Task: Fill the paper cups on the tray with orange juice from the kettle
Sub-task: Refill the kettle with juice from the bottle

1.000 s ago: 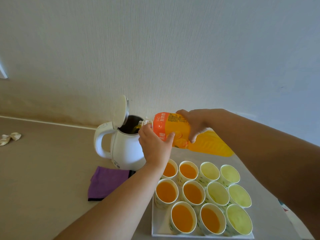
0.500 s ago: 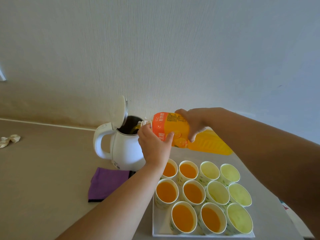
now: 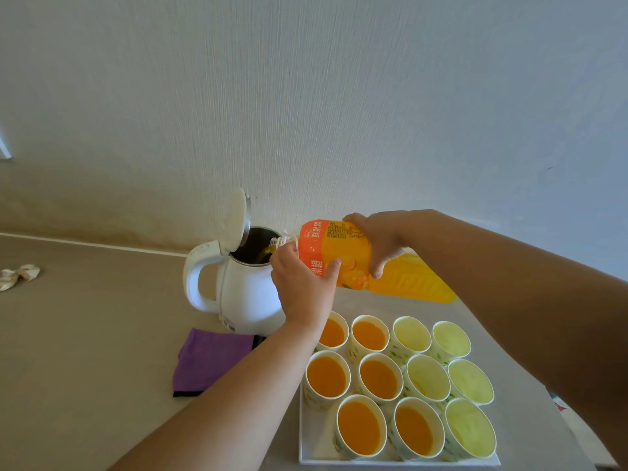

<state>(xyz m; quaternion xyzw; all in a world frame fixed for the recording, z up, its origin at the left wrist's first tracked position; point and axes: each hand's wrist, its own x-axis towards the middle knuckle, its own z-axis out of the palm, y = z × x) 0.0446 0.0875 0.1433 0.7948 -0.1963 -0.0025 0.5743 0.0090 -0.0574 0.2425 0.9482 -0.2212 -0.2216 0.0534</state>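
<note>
At the back of the desk (image 3: 85,334), behind the purple cloth (image 3: 210,362), the white kettle (image 3: 244,294) is standing with its lid up. The left grip (image 3: 302,287) is wrapping the juice bottle (image 3: 339,246) near its neck and the right grip (image 3: 377,246) is clasping its middle, still keeping it tipped into the kettle, so refilling is continuing. On the tray (image 3: 306,450) at the front right, six filled cups (image 3: 328,377) are sitting left of six empty cups (image 3: 426,377).

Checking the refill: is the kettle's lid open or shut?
Open. The lid stands upright above the kettle, and the tilted juice bottle points into its dark interior.
</note>
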